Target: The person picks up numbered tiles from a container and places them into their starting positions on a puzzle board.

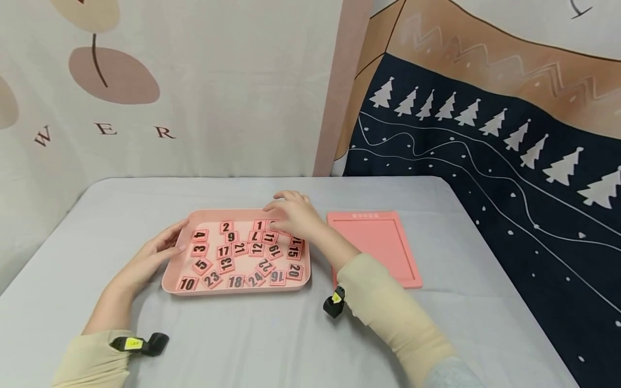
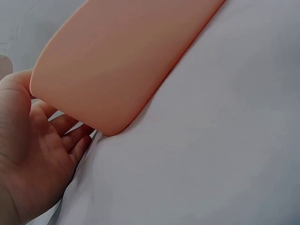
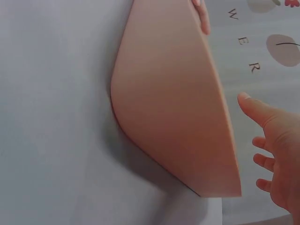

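Note:
A pink tray (image 1: 237,292) lies on the table, with several numbered tiles (image 1: 212,278) spread inside it, turned at various angles. At the tray's left side my left hand (image 1: 152,257) grips the edge, its thumb over the rim and the other fingers along the outside, as the left wrist view also shows (image 2: 37,145). My right hand (image 1: 293,215) hovers over the back right part of the tray, thumb and fingers apart. No tile shows between its fingers in the right wrist view. It partly hides the tiles beneath it, beside the tile marked 1 (image 1: 259,225).
Right of the tray lies a flat pink square frame (image 1: 373,245) with a raised border, partly behind my right forearm. A pale cloth covers the table (image 1: 242,345). Patterned curtains (image 1: 233,91) hang behind and along the right side.

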`<state>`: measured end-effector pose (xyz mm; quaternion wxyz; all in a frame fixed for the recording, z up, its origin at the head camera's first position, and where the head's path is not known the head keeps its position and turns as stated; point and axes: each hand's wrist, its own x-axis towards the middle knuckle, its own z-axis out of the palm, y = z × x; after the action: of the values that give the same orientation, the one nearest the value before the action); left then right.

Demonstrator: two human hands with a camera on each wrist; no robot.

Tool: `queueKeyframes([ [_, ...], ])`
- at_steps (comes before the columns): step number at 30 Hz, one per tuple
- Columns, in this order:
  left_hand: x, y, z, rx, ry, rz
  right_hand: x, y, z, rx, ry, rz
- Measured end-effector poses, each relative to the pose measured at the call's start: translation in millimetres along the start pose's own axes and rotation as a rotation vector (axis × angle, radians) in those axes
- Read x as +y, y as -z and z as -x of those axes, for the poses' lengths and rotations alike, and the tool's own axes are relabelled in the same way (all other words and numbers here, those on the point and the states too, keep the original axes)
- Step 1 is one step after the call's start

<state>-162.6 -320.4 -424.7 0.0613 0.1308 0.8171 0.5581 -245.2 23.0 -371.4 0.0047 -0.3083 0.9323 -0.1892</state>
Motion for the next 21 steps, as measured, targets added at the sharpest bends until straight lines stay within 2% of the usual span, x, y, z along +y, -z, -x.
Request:
queueKeyframes([
  [10, 1.2, -0.2, 1.3, -0.010, 0.002, 0.017, -4, -14, -12, -0.036, -0.009, 0.004],
  [21, 3.3, -1.0, 2.3, 0.000, 0.023, 0.016, -3, -25, -22, -0.027, -0.013, 0.060],
])
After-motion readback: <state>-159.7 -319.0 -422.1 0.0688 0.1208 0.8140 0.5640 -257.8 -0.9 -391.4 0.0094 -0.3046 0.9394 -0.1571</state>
